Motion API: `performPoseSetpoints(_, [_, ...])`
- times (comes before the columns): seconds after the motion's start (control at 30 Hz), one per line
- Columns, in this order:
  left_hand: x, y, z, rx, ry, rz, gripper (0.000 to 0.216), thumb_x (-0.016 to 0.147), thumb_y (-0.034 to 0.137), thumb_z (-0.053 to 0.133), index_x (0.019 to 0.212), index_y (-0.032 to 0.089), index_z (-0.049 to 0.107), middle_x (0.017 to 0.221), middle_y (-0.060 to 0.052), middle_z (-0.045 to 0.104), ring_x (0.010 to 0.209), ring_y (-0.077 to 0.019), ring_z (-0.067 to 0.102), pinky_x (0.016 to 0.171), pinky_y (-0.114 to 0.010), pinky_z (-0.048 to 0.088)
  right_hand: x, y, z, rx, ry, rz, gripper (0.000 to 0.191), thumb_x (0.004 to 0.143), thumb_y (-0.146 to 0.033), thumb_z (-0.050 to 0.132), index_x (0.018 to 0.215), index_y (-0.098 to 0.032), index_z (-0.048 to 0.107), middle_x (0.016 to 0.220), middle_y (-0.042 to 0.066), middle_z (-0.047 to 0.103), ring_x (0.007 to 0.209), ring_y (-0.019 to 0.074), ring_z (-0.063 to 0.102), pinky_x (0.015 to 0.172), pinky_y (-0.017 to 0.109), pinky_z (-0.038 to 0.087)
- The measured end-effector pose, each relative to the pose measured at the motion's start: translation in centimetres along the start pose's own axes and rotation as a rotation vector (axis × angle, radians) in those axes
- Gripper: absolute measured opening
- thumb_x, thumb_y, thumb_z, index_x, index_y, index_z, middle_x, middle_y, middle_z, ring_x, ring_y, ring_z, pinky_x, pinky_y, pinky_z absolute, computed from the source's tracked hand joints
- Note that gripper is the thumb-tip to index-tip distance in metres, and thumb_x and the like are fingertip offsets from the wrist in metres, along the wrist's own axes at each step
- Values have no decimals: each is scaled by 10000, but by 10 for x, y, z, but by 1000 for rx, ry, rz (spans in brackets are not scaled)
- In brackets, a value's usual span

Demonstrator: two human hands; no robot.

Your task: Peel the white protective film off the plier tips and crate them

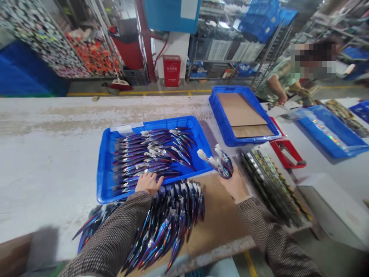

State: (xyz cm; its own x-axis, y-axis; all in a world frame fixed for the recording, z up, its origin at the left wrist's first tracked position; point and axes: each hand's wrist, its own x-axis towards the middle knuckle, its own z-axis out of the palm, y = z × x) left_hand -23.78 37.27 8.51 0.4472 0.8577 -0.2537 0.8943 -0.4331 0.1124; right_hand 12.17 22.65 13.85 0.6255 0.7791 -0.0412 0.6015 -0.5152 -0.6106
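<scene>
My right hand [235, 186] is closed around a small bunch of glossy dark tapered pieces [225, 166], which look like fishing lures with white ends. It holds them above the brown board, right of a blue tray [206, 152]. My left hand [148, 182] lies at the tray's front edge, fingers forward and thumb apart, over the lures nearest me; its fingertips are partly hard to make out. Inside the tray, similar lures [129, 156] lie side by side in rows. More lures [164, 231] are heaped in front of the tray, partly under my left forearm.
Behind right stands a blue tray [215, 105] with cardboard [242, 107]. Patterned strips [271, 181] lie to the right, near a red box [288, 154] and another blue tray [331, 130]. Across the table, a person [276, 86] works with their hands.
</scene>
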Motion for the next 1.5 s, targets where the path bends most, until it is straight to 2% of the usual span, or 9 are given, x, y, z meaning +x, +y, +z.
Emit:
performPoseSetpoints(0.13, [2, 1, -2, 22, -15, -1, 475, 984, 528, 366, 1015, 191, 699, 1110, -170, 707, 1130, -348, 575, 952, -468, 390, -58, 58, -31, 2, 109, 161, 648, 721, -425, 693, 1287, -157, 530, 1068, 105, 741, 926, 294, 714, 798, 388, 557])
performPoseSetpoints(0.23, [3, 2, -4, 39, -25, 6, 508, 982, 531, 344, 1016, 175, 704, 1104, -175, 713, 1127, -361, 577, 942, -474, 404, -106, 97, -34, -54, 153, 307, 651, 723, -456, 723, 1263, -141, 541, 954, 85, 746, 845, 298, 708, 773, 415, 552])
performPoseSetpoints(0.43, [6, 3, -5, 87, -33, 12, 537, 975, 538, 329, 1042, 158, 703, 1138, -170, 712, 1147, -358, 582, 952, -458, 419, -167, 143, 12, -153, 86, 417, 482, 949, -383, 657, 1364, -180, 516, 1228, 107, 657, 993, 263, 681, 869, 462, 556])
performPoseSetpoints(0.6, [8, 5, -6, 120, -45, 3, 543, 974, 542, 322, 1035, 172, 713, 1138, -156, 722, 1119, -346, 606, 951, -450, 428, -180, 162, 49, -218, -57, 340, 465, 971, -358, 649, 1389, -200, 520, 1334, 115, 599, 1117, 291, 633, 930, 501, 537])
performPoseSetpoints(0.73, [8, 6, -6, 137, -43, 5, 533, 974, 529, 324, 1032, 175, 719, 1126, -153, 728, 1120, -351, 608, 951, -460, 428, -188, 168, 67, -292, -84, 291, 541, 952, -393, 664, 1424, -195, 491, 1423, 133, 532, 1258, 340, 538, 1028, 568, 452])
performPoseSetpoints(1.03, [6, 8, -7, 129, -31, 14, 524, 979, 519, 337, 1042, 158, 711, 1108, -175, 720, 1117, -359, 598, 949, -465, 412, -201, 153, 80, -405, -62, 228, 900, 872, -531, 638, 1552, -117, 219, 1582, 242, 328, 1444, 398, 317, 1127, 537, 325])
performPoseSetpoints(1.2, [2, 7, -6, 96, -4, 5, 497, 982, 525, 355, 1004, 173, 704, 1102, -164, 718, 1127, -353, 579, 957, -463, 394, -184, 130, 60, -412, -37, 137, 864, 892, -514, 547, 1546, -103, 160, 1540, 283, 359, 1431, 420, 328, 1114, 560, 328])
performPoseSetpoints(1.37, [-2, 5, -3, 24, 15, -3, 451, 986, 521, 380, 978, 207, 703, 1089, -155, 716, 1120, -347, 568, 950, -478, 380, -103, 66, 44, -375, -74, -73, 742, 970, -448, 441, 1541, -57, 174, 1514, 280, 384, 1439, 376, 303, 1147, 554, 297])
performPoseSetpoints(1.5, [-5, 3, 0, -35, 32, -11, 423, 976, 532, 410, 966, 231, 707, 1067, -143, 713, 1115, -344, 564, 956, -482, 369, -13, -14, 75, -357, -246, -285, 742, 956, -430, 577, 1567, -169, 247, 1581, 167, 362, 1442, 345, 315, 1166, 530, 297])
